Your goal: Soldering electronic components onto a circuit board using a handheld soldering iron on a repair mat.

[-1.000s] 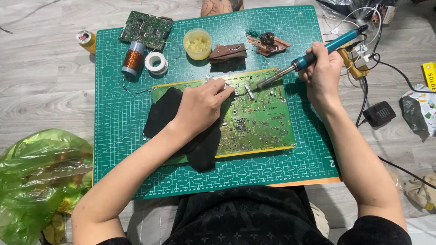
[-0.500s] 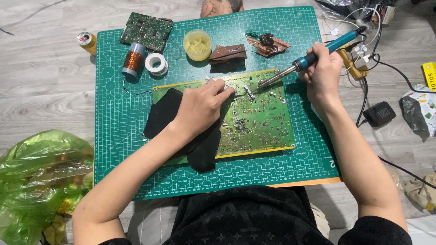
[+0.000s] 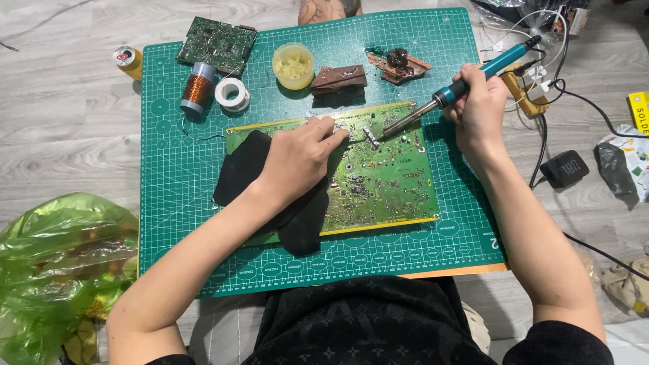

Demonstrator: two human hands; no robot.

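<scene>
A large green circuit board [image 3: 382, 179] lies on a green cutting mat [image 3: 176, 182], partly over a black cloth [image 3: 247, 169]. My left hand [image 3: 301, 155] rests on the board's upper left part, its fingers pinched on thin solder wire near the iron's tip. My right hand [image 3: 476, 108] grips a teal soldering iron [image 3: 466, 81]. Its metal tip touches the board near the top edge, beside a small silver component [image 3: 370, 137].
At the mat's far edge sit a second circuit board [image 3: 216, 42], a copper wire spool [image 3: 197, 89], a solder reel [image 3: 232, 93], a yellow paste tub [image 3: 293, 65] and brown sponges [image 3: 338, 79]. A green plastic bag [image 3: 54, 263] lies left; cables and a black adapter [image 3: 566, 169] lie right.
The soldering iron tip has shifted slightly along the board's top edge. My left hand stays almost still on the board.
</scene>
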